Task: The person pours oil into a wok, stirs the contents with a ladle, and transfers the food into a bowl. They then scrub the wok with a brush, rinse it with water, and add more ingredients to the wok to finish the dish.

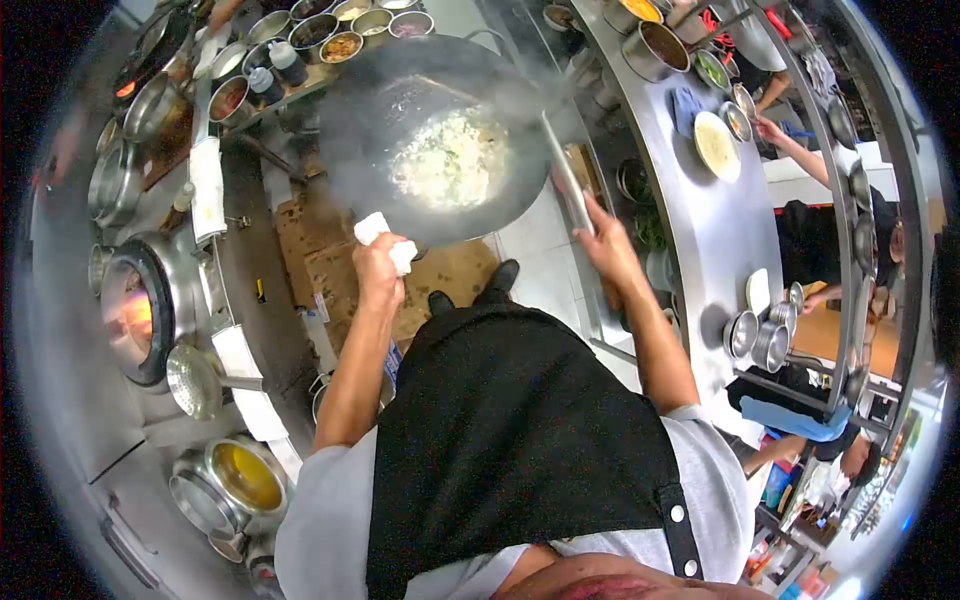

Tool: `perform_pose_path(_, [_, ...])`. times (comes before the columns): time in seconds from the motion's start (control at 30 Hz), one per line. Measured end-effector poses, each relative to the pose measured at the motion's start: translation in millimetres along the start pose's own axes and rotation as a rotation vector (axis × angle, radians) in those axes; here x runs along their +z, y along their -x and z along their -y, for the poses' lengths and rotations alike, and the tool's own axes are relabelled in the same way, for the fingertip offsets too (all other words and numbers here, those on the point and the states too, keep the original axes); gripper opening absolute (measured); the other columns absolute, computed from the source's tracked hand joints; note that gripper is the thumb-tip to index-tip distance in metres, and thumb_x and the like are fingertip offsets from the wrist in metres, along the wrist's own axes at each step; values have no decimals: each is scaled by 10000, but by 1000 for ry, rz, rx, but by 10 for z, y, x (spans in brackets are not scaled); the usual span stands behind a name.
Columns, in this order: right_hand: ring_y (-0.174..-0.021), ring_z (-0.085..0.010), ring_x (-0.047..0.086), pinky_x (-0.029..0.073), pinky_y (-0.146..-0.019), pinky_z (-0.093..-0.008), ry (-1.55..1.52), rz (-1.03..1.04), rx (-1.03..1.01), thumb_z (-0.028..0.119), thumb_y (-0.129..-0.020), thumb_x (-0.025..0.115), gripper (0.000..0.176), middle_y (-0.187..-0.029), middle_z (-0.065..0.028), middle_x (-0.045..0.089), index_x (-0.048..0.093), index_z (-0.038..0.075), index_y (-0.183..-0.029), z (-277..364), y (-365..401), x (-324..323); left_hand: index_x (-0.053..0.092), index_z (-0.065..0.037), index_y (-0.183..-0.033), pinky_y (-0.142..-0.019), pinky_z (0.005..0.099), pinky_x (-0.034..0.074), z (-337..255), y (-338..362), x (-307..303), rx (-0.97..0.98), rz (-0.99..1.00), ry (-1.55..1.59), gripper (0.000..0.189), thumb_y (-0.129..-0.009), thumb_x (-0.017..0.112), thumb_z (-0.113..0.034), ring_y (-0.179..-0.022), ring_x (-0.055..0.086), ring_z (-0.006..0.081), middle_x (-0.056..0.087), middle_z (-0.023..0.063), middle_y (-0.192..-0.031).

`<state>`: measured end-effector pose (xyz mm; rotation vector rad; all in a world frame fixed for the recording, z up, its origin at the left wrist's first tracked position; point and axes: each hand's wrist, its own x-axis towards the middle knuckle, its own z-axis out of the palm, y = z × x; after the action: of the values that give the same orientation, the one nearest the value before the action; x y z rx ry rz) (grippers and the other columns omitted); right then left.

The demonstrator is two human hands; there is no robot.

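A large dark wok [350, 140] is held up in front of me, tipped so that its inside faces me. Pale, rice-like food with green bits [450, 165] lies in it, and steam rises. My left hand [378, 272] is closed round a folded white cloth [374, 230] at the wok's near rim; the cloth hides the grip. To the right of the wok, my right hand [608, 248] is closed on a long, thin metal utensil [566, 170], seen edge-on and blurred by motion. Its upper end comes close to the wok's right rim.
A lit burner [130, 312] burns at left, near a skimmer [194, 381] and a pot of yellow liquid [246, 476]. Ingredient bowls [342, 46] line the back. A steel counter [705, 250] at right bears an oval plate [716, 146]; a co-worker's arm [800, 155] reaches over it.
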<state>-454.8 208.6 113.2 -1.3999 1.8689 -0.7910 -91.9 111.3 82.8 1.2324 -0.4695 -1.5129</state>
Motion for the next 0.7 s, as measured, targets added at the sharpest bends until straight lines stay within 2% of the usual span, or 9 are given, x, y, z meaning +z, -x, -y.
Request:
perform_pose_path(0.03, [-1076,-256,693,534,-926,-354,178,-62,-144,111,-885,674,696,-1271,-209,674,392,-6,-1511,15,168,122,600,-32,-815,-544,321,496,27,-3,-6,-4,8,8,120,-712,658,-11,-608,617,183,598,44,-726])
perform_pose_path(0.1, [-698,-168,663,555,-662,-334,-10,256,363,131,-891,675,702,-976,-118,730,398,47,-1531,309,552,220,587,-48,-807,-543,322,494,93,-22,-20,-60,28,-28,124,-715,662,-11,-617,610,174,580,31,-722])
perform_pose_path(0.17, [-518,-83,489,459,-493,-290,-232,321,346,137,-892,680,704,-780,-20,646,409,103,-1541,481,795,263,585,-53,-792,-546,320,490,113,23,-32,-67,29,-32,115,-718,664,-14,-621,609,175,576,28,-718])
perform_pose_path(0.37, [-557,-119,525,490,-526,-310,-37,-5,152,129,-886,683,680,-850,-88,666,440,97,-1521,443,446,-148,584,-75,-737,-553,304,474,130,199,-158,-109,115,-92,91,-734,667,-36,-619,600,166,569,22,-716])
perform_pose_path(0.43, [-701,-158,625,532,-601,-326,55,28,293,125,-888,674,666,-1070,-148,710,438,55,-1507,381,351,-183,585,-80,-727,-554,300,470,153,242,-96,-97,145,-104,91,-740,666,-42,-618,597,162,569,22,-714])
perform_pose_path(0.5, [-924,-192,673,558,-705,-330,86,-126,-189,126,-890,670,669,-1312,-197,651,424,27,-1504,-162,328,27,593,-82,-738,-547,299,464,220,278,-29,-100,142,-67,79,-745,665,-50,-618,594,155,575,25,-720])
perform_pose_path(0.53, [-1088,-209,649,558,-776,-324,-59,90,215,127,-895,671,662,-1424,-213,574,425,28,-1502,406,515,-99,593,-82,-738,-547,299,464,260,249,-15,-99,142,-66,79,-745,665,-50,-618,594,155,575,25,-720])
perform_pose_path(0.63, [-1041,-200,657,549,-781,-324,-44,384,327,111,-909,672,647,-1459,-147,561,430,47,-1506,658,760,-393,632,-42,-783,-526,304,490,311,216,36,-99,167,-88,56,-803,656,-87,-615,625,174,625,49,-748])
perform_pose_path(0.7, [-1076,-207,652,537,-838,-325,-83,303,229,107,-906,675,647,-1461,-143,560,433,47,-1503,428,788,-560,629,-52,-795,-526,299,487,274,305,156,-79,177,-104,65,-827,653,-102,-614,616,150,618,29,-749])
